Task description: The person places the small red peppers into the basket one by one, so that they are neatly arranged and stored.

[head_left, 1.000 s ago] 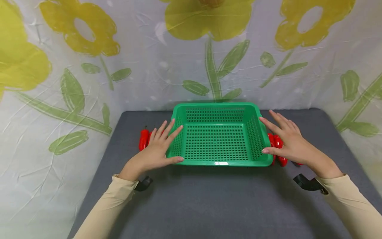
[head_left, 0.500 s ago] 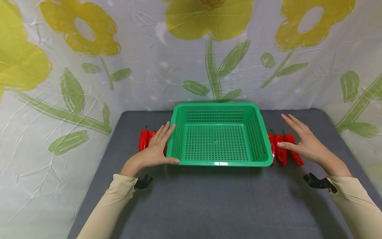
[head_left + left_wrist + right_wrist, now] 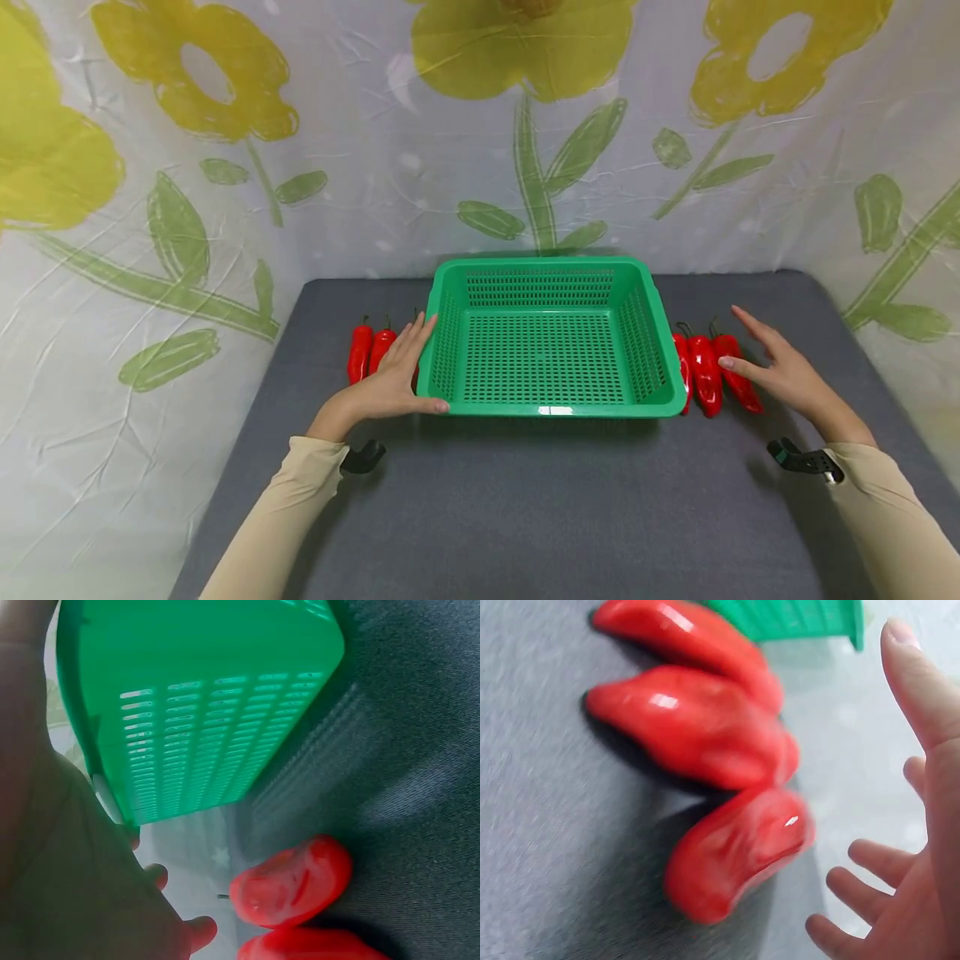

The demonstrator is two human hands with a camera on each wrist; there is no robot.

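Note:
A green plastic basket [image 3: 555,410] with slotted walls stands in the middle of the table, nothing inside it. My left hand [image 3: 386,379] rests along its left rim, fingers extended and thumb spread toward the near corner. Partly behind that hand lie red peppers [image 3: 360,354]; one pepper [image 3: 292,885] shows beside the basket in the left wrist view. Over to the right, three red peppers [image 3: 705,375] lie side by side against the basket. Above the outermost pepper [image 3: 739,855] hovers my right hand [image 3: 791,383], fingers spread, holding nothing.
A dark grey cloth covers the table [image 3: 540,508], which ends at a hanging curtain [image 3: 360,208] printed with yellow flowers. Black straps with wrist cameras [image 3: 363,457] sit under both sleeves.
My right hand has left the basket's right side and moved right, uncovering the three peppers there. My left hand has shifted slightly left, down onto the rim. The basket stays put.

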